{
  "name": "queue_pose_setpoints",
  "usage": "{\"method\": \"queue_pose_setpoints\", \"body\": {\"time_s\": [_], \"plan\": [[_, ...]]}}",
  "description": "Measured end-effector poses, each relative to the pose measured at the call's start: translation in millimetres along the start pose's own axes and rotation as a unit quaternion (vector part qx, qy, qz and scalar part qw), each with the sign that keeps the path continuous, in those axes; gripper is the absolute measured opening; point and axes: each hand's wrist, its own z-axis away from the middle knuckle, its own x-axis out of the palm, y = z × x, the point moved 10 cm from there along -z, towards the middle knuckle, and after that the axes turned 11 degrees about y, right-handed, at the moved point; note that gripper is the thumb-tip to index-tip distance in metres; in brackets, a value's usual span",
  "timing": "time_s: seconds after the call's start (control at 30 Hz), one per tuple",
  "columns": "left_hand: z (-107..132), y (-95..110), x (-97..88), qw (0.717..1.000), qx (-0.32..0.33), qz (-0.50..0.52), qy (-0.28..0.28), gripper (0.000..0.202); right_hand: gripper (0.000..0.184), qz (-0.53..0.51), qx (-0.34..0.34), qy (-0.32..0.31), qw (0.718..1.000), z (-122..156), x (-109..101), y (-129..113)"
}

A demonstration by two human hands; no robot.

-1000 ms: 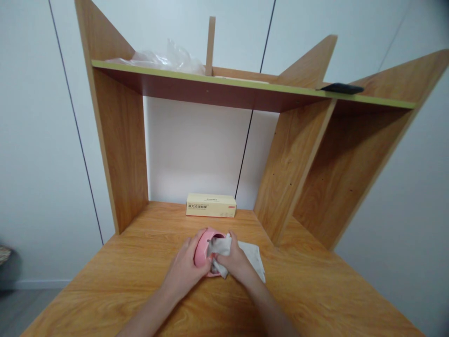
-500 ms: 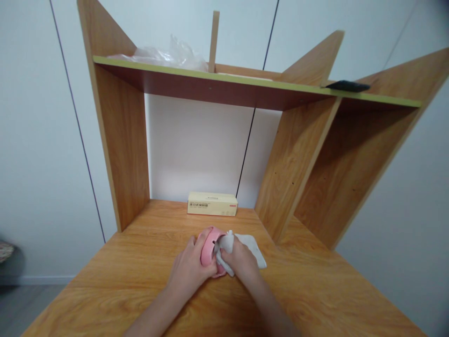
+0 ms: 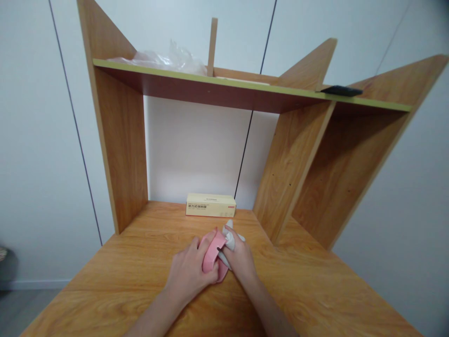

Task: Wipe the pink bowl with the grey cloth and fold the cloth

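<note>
My left hand [image 3: 191, 267] is wrapped around a pink, hollow, rounded object [image 3: 211, 255] with a small dark notch at its rim; its exact kind does not show. Bunched in my right hand [image 3: 240, 257] is a white cloth [image 3: 229, 239], pressed at the rim and opening of the pink object. Part of the cloth sticks up above my right fingers, and some of it is hidden by the hand. Both hands are close together over the wooden desk [image 3: 147, 271].
A cream cling-film box [image 3: 210, 206] lies at the back of the desk. Overhead runs a shelf [image 3: 245, 96] bearing a clear plastic bag [image 3: 168, 60] and a flat dark object [image 3: 342, 90]. Upright wooden panels [image 3: 293, 173] stand at the left and right.
The pink object has tilted slightly. My right hand has turned with the cloth, and the cloth's loose end, spread to the right before, is now mostly gathered behind the hand.
</note>
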Motion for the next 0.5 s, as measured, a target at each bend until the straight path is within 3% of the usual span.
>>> {"method": "queue_pose_setpoints", "body": {"time_s": [0.2,0.33,0.5], "plan": [[1,-27,10.2,0.983,-0.066,0.162,0.058,0.079,0.032,-0.142,0.079,0.041,0.986,1,5,19],[1,-23,23.2,0.954,-0.051,0.292,0.052,0.061,0.026,-0.187,0.087,0.012,0.978,3,20,15],[-1,-29,20.4,0.977,-0.073,0.193,0.051,0.053,0.024,-0.134,0.082,0.015,0.988,3,16,14]]}}
